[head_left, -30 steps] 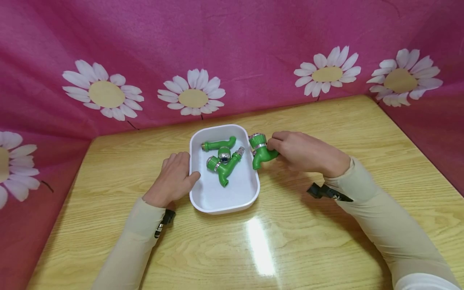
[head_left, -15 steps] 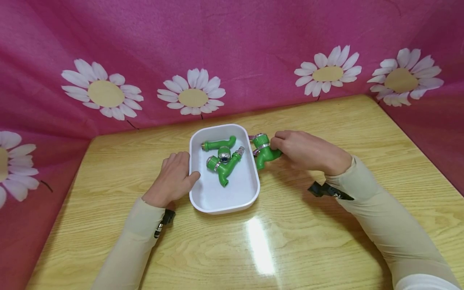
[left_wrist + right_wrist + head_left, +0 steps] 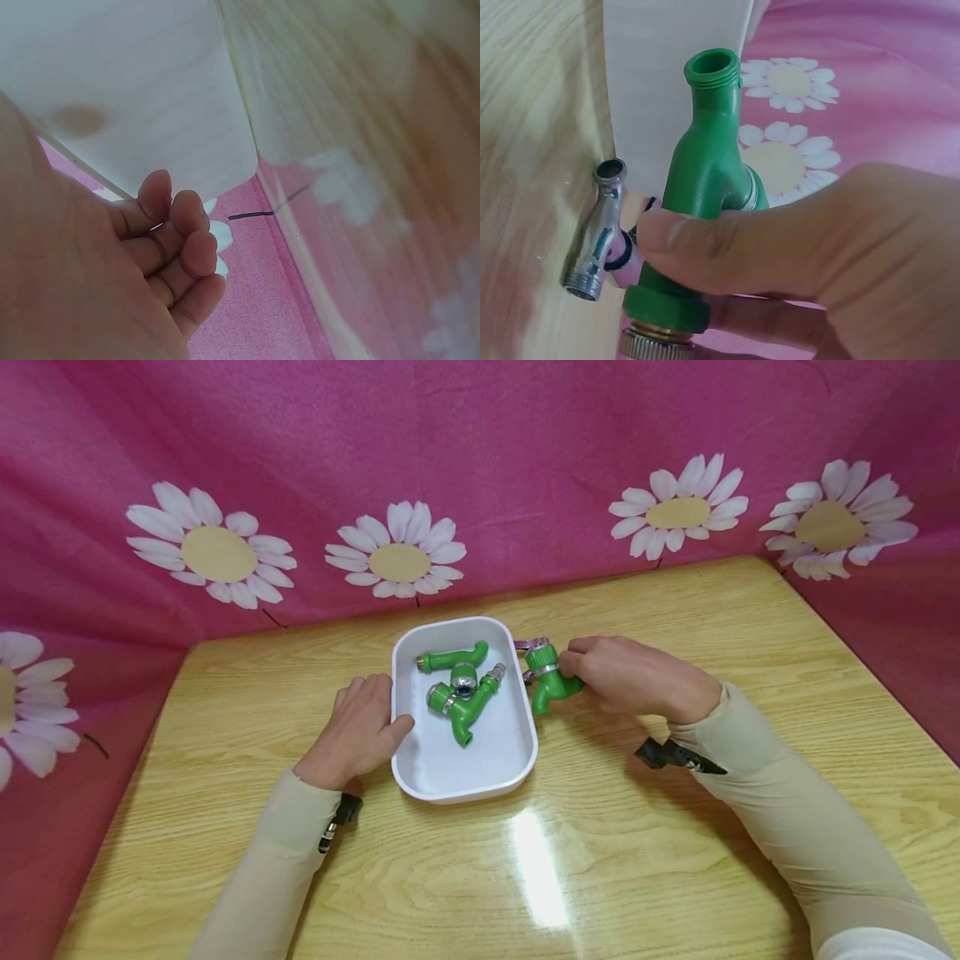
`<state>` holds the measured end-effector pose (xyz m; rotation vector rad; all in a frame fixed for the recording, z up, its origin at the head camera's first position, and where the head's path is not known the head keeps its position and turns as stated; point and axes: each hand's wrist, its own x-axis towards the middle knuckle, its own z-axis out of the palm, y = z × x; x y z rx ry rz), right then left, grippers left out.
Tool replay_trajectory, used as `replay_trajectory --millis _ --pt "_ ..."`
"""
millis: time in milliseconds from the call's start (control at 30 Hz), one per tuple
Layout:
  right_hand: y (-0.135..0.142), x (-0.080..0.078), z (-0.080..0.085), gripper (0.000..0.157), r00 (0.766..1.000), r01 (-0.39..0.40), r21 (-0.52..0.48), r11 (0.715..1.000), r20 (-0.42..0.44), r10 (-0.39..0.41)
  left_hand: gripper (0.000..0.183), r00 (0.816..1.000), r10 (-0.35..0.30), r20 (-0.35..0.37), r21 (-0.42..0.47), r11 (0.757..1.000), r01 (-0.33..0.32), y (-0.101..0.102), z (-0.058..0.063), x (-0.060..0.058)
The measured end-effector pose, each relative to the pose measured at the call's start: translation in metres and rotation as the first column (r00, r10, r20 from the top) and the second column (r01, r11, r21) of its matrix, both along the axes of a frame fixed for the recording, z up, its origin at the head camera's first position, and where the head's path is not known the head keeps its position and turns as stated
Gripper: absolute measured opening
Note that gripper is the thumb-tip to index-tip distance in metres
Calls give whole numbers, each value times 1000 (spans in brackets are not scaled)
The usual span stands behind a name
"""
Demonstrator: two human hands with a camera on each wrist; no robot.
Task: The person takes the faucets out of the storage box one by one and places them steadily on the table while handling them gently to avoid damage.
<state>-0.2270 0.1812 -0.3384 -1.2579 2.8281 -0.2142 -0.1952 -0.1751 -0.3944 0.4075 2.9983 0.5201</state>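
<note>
My right hand (image 3: 633, 677) grips a green plastic tap (image 3: 553, 681) just outside the tray's right wall. In the right wrist view the thumb lies across the body of this tap (image 3: 701, 161), with its spout mouth upward and its threaded metal end below. My left hand (image 3: 352, 735) holds the left side of the white tray (image 3: 465, 789), thumb over the rim. In the left wrist view its fingers (image 3: 199, 251) bend close to the tray's outer wall (image 3: 180, 97). Inside the tray lie a green tap (image 3: 467, 714), a green spout piece (image 3: 453, 658) and a green-and-chrome knob (image 3: 464, 677).
Behind the held tap, against the tray's right side, a shiny chrome tap (image 3: 600, 232) with a pinkish sheen rests on the wooden table (image 3: 637, 860). A pink cloth (image 3: 525, 460) with white daisies stands round the table's back and sides.
The right hand and green tap have shifted slightly right, away from the tray, then a little lower. More of the shiny tap shows beside the tray. Left hand and tray have stayed still.
</note>
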Motion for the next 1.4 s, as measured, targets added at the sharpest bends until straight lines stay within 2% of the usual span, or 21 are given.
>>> replay_trajectory --millis 333,1400 --pt "-4 -1 -6 22 1000 -1 23 1000 27 0 36 1000 -5 -15 -1 1000 5 -1 0 -1" --pt "-8 -5 -18 13 984 24 130 991 175 -46 42 1000 1 10 0 1000 -1 0 1 0"
